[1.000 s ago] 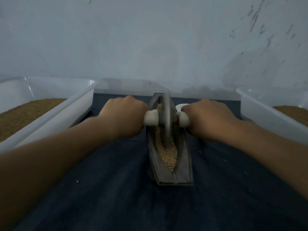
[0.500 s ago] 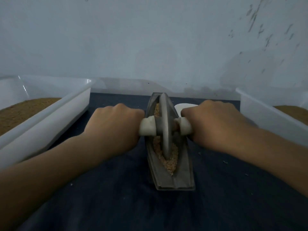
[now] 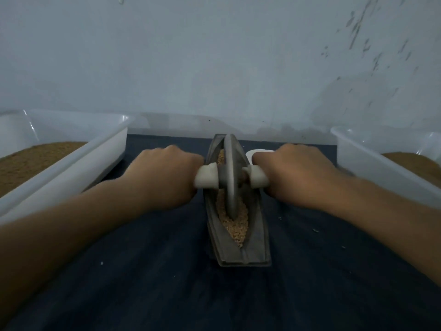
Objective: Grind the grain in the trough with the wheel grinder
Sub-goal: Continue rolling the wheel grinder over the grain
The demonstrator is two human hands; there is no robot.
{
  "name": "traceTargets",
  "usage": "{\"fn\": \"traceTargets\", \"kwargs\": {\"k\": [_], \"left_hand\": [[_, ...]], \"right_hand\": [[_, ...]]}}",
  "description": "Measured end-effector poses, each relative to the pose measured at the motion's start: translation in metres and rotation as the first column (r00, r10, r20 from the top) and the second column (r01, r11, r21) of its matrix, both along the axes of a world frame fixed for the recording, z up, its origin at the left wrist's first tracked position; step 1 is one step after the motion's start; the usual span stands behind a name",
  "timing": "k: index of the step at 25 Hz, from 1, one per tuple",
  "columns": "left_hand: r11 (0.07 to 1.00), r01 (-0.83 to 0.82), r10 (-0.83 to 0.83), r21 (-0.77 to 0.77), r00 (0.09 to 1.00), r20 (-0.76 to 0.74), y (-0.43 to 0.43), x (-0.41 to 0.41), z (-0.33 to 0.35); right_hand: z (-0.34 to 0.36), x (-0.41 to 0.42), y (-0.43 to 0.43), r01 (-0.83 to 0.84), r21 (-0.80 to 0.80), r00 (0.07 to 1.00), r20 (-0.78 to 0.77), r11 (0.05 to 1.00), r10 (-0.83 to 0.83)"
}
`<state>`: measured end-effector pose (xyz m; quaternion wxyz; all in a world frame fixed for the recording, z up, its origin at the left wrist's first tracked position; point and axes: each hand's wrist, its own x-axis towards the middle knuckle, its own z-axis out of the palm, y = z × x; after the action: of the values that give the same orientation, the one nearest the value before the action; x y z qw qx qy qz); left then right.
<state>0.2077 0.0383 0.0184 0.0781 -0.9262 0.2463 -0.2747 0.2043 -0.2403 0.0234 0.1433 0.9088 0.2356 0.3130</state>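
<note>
Now underway: the grinding stroke itself, as I judge it. The wheel [image 3: 231, 177] stands on edge in the far half of the trough [image 3: 256, 235], and much of the grain [image 3: 235, 228] looks whole, so the job seems well short of done.
Next move: calls for even downward weight on both sides and a roll along the groove toward the near tip, where kernels lie heaped; a tilted disc could ride up the side or spill them.
Wall [image 3: 214, 56]: pale, matt, flecked with dark marks at upper right.
Tabletop [image 3: 167, 283]: flat, covered in dark blue cloth.
Left bin [image 3: 78, 161]: smooth translucent white plastic, rectangular, holding a fine brown fill; well left of the trough.
Right bin [image 3: 372, 168]: like plastic and brown fill, at the right edge.
Trough: dull grey, boat-shaped, with a pointed groove and flat foot; it lies near-to-far at mid-tabletop, between the bins.
Left hand [image 3: 164, 177]: knuckles up, grip curled round the white left handle [image 3: 206, 179]; slightly blurred.
Right hand [image 3: 298, 175]: grip wrapped likewise round the right handle [image 3: 257, 179].
Wheel: thin grey disc with a smooth rim, down in the groove.
White object [image 3: 257, 152]: rounded, mostly hidden behind the right hand; I cannot tell what it is.
Grain: pale tan, pebbly, inside the trough on both sides of the wheel.
Stray crumbs [image 3: 315, 230]: specks on the cloth right of the trough.
</note>
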Motion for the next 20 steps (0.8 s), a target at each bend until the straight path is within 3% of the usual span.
{"fn": "traceTargets", "kwargs": {"k": [1, 2, 4, 7, 8, 10, 12, 14, 16, 18, 20], "left_hand": [[0.999, 0.038, -0.039, 0.011, 0.997, 0.067, 0.006, 0.0, -0.003], [0.999, 0.029, -0.033, 0.035, 0.994, 0.102, 0.004, 0.004, -0.001], [0.99, -0.138, 0.137, 0.019, 0.99, 0.038, -0.018, 0.021, 0.017], [0.975, -0.215, 0.219, 0.048, 0.971, -0.099, -0.038, 0.041, 0.035], [0.983, -0.175, 0.18, 0.054, 0.979, -0.098, -0.031, 0.034, 0.03], [0.997, -0.062, 0.06, 0.039, 0.997, 0.044, -0.005, 0.007, 0.007], [1.0, -0.02, 0.018, 0.017, 0.991, 0.136, 0.004, -0.004, -0.002], [0.993, -0.114, 0.115, -0.024, 0.993, 0.034, -0.002, 0.001, -0.004], [0.965, -0.254, 0.25, -0.058, 0.966, -0.065, -0.023, 0.025, 0.006], [0.966, -0.258, 0.253, -0.019, 0.959, -0.127, -0.033, 0.04, 0.022], [0.989, -0.139, 0.144, 0.055, 0.983, -0.117, -0.024, 0.03, 0.025]], "right_hand": [[-0.005, -0.005, -0.001, -0.005, 0.0, 0.997, 0.078, 1.0, 0.005], [-0.008, -0.001, 0.0, 0.03, 0.031, 0.998, 0.06, 0.999, -0.032], [0.003, 0.015, 0.016, 0.187, 0.163, 0.977, -0.135, 0.969, -0.166], [0.016, 0.033, 0.023, 0.31, 0.126, 0.909, -0.331, 0.942, -0.255], [0.014, 0.025, 0.02, 0.272, 0.12, 0.927, -0.301, 0.955, -0.226], [-0.004, 0.0, 0.007, 0.097, 0.058, 0.995, -0.039, 0.994, -0.095], [-0.008, -0.01, 0.001, 0.037, 0.039, 0.99, 0.136, 0.999, -0.042], [-0.003, 0.002, 0.015, 0.091, 0.067, 0.993, 0.068, 0.994, -0.095], [0.011, 0.021, 0.033, 0.255, 0.147, 0.965, -0.103, 0.956, -0.241], [0.017, 0.031, 0.034, 0.32, 0.125, 0.933, -0.215, 0.939, -0.289], [0.013, 0.009, 0.019, 0.228, 0.092, 0.954, -0.221, 0.969, -0.204]]}}
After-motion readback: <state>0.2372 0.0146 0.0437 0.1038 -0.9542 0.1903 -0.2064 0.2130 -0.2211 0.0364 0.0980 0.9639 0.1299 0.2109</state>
